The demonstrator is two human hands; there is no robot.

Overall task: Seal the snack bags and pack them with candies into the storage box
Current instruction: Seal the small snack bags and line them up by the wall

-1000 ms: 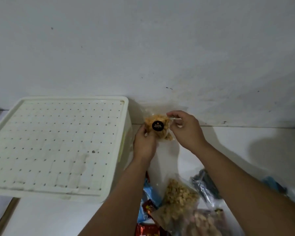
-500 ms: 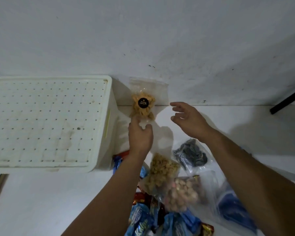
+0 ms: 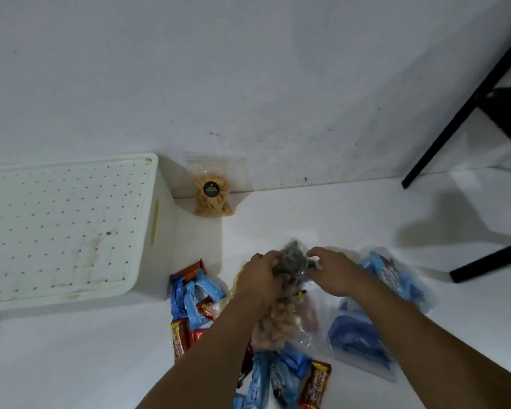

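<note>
A clear bag of orange snack sticks [image 3: 212, 191] with a round black label leans upright against the wall, just right of the white storage box [image 3: 62, 228], whose perforated lid is on. Nearer me, my left hand [image 3: 261, 278] and my right hand [image 3: 334, 270] both grip a clear bag of dark snacks [image 3: 292, 259], held just above the pile. Under my left wrist lies a bag of pale round snacks [image 3: 275, 326]. Blue and red candy wrappers [image 3: 194, 296] lie scattered on the white floor around the pile.
A clear bag holding blue packets [image 3: 357, 332] lies to the right of my hands, with more blue wrappers [image 3: 393, 273] behind it. Black legs of a stand [image 3: 460, 113] rise at the far right. The white wall runs behind everything.
Both hands left the orange snack bag standing against the wall, drew back toward me and took hold of the dark snack bag. The camera tilted down, so more of the pile shows.
</note>
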